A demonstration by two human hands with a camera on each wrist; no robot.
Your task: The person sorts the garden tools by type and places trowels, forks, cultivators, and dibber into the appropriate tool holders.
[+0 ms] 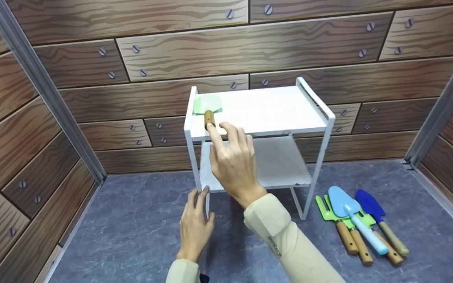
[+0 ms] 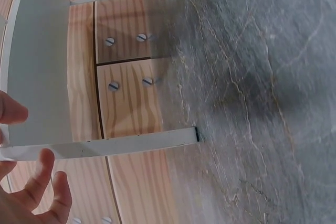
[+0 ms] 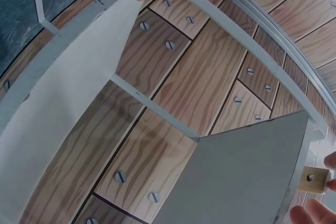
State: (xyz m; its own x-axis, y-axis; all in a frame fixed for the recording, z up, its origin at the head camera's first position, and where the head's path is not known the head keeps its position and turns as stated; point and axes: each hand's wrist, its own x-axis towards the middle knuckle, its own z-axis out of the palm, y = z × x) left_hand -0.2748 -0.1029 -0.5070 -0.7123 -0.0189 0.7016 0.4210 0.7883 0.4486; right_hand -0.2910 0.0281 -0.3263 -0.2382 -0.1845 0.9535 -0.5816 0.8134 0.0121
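My right hand reaches up to the top shelf of a white two-tier rack, its index finger stretched onto the handle end of a hand trowel. The trowel's pale green blade lies on the shelf's left side. In the right wrist view, its wooden handle pokes past the shelf edge, fingertips right at it. Lower down, my left hand lightly holds the rack's front left leg near the lower shelf, fingers on both sides of it.
On the floor to the right lie several garden tools: a light blue trowel, a dark blue trowel and green forks with wooden handles. The rack's lower shelf sits under the top one. Wood-plank walls enclose the back and sides.
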